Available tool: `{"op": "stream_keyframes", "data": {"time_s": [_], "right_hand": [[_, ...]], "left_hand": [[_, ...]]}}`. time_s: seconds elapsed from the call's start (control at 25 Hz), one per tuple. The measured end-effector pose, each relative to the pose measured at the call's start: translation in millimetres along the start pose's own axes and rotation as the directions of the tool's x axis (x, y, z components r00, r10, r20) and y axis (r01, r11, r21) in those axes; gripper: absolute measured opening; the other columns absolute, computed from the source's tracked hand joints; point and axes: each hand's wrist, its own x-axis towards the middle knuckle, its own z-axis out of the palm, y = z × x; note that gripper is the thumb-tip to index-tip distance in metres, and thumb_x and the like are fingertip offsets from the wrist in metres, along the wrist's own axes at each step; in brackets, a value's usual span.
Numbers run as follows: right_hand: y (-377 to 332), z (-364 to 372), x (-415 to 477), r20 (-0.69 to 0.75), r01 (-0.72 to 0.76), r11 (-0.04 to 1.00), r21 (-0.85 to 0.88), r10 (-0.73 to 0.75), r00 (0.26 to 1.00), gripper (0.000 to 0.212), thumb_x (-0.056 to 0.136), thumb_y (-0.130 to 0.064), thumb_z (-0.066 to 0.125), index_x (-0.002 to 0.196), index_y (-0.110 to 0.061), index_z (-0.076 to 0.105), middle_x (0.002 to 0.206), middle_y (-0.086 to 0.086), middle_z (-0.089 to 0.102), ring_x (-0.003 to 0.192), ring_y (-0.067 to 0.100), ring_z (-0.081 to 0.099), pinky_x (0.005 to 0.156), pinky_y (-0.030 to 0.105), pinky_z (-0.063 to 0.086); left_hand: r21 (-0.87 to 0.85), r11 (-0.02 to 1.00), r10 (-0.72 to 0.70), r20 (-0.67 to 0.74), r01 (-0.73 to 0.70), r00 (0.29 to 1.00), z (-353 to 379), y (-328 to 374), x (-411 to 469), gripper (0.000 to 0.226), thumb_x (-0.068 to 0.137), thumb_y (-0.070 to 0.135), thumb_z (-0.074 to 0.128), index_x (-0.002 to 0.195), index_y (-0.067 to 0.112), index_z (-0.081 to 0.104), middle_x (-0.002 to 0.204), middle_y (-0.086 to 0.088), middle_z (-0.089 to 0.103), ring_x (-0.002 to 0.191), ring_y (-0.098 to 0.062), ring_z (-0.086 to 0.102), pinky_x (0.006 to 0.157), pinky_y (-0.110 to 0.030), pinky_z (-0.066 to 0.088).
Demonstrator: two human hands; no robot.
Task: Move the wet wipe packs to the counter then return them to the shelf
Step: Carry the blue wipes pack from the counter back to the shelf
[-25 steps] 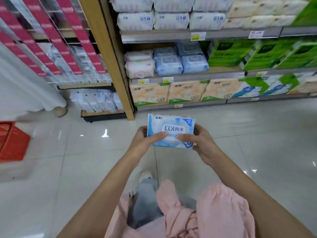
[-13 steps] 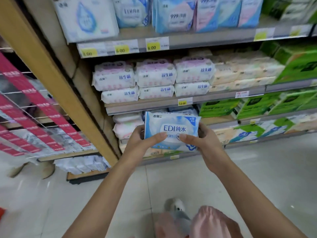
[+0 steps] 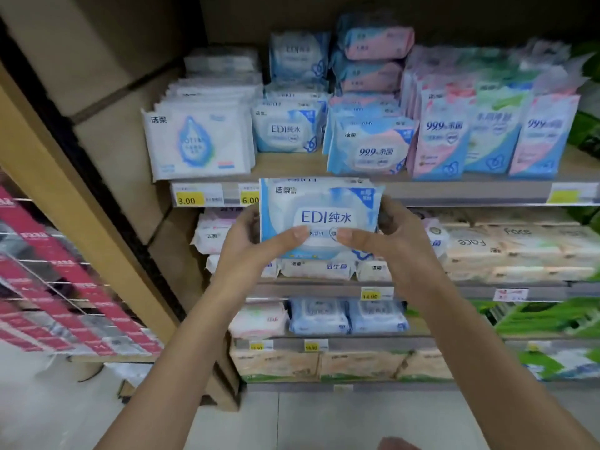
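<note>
Above our left hand [image 3: 245, 251] and right hand [image 3: 401, 245], past the price rail [image 3: 454, 191], a bare strip of shelf board [image 3: 292, 164] lies open in front of the set-back EDI stack [image 3: 287, 129]. White packs [image 3: 198, 144] wall it up-left of our hands, and blue-pink packs [image 3: 368, 149] wall it up-right. The held pack [image 3: 319, 216] covers part of the rail. Below our wrists, the space over the floor [image 3: 324, 417] is free.

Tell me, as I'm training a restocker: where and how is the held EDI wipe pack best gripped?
By its two short ends, one hand from each side, as the left hand and right hand hold it: thumbs in front, fingers round the ends. The EDI wipe pack is a flat, soft rectangle held upright, so end grips should keep it flat.
</note>
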Motion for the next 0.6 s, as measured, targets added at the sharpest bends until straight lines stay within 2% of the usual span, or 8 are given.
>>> {"op": "stream_keyframes", "data": {"time_s": [0.12, 0.24, 0.32, 0.48, 0.6], "right_hand": [[-16.3, 13.8, 37.2, 0.008, 0.104, 0.995, -0.011, -0.104, 0.995, 0.061, 0.056, -0.014, 0.083, 0.114, -0.011, 0.062, 0.107, 0.001, 0.072, 0.100, 0.016, 0.068, 0.076, 0.030, 0.058], [-22.7, 23.1, 68.1, 0.012, 0.198, 0.978, -0.071, -0.197, 0.980, 0.062, 0.061, -0.013, 0.082, 0.118, -0.008, 0.059, 0.109, -0.001, 0.070, 0.102, 0.015, 0.067, 0.077, 0.030, 0.057], [-20.9, 30.1, 85.2, 0.016, 0.241, 0.964, -0.111, -0.241, 0.970, 0.064, 0.064, -0.011, 0.083, 0.121, -0.006, 0.055, 0.111, -0.001, 0.069, 0.103, 0.012, 0.066, 0.079, 0.030, 0.057], [-5.9, 42.8, 103.8, 0.033, 0.283, 0.939, -0.197, -0.282, 0.959, 0.069, 0.066, -0.009, 0.080, 0.128, -0.004, 0.049, 0.117, 0.004, 0.065, 0.106, 0.009, 0.065, 0.080, 0.024, 0.056], [6.4, 45.0, 111.0, 0.005, 0.294, 0.916, -0.272, -0.305, 0.952, 0.068, 0.071, -0.002, 0.077, 0.132, -0.002, 0.046, 0.117, 0.002, 0.064, 0.103, 0.000, 0.063, 0.078, 0.014, 0.052]], "left_hand": [[0.024, 0.993, 0.114, 0.006, -0.114, 0.994, -15.5, 21.0, 36.5, 0.075, 0.057, 0.034, 0.078, 0.122, 0.006, 0.055, 0.116, -0.007, 0.068, 0.103, -0.018, 0.067, 0.075, -0.025, 0.054], [0.086, 0.978, 0.184, 0.048, -0.188, 0.982, -29.6, 35.0, 71.8, 0.059, 0.063, 0.023, 0.079, 0.117, 0.011, 0.057, 0.106, 0.007, 0.071, 0.097, -0.008, 0.067, 0.071, -0.019, 0.053], [0.154, 0.969, 0.179, 0.100, -0.193, 0.979, -39.9, 33.8, 91.6, 0.048, 0.065, 0.024, 0.078, 0.109, 0.015, 0.062, 0.098, 0.013, 0.073, 0.094, -0.005, 0.068, 0.072, -0.017, 0.052], [0.233, 0.957, 0.148, 0.115, -0.172, 0.982, -56.9, 11.0, 111.1, 0.048, 0.063, 0.032, 0.079, 0.106, 0.015, 0.064, 0.096, 0.013, 0.074, 0.093, -0.006, 0.069, 0.075, -0.018, 0.052], [0.319, 0.932, 0.159, 0.072, -0.174, 0.985, -59.6, 4.5, 118.3, 0.056, 0.059, 0.044, 0.079, 0.108, 0.022, 0.063, 0.103, 0.010, 0.072, 0.099, -0.009, 0.067, 0.082, -0.029, 0.054]]}}
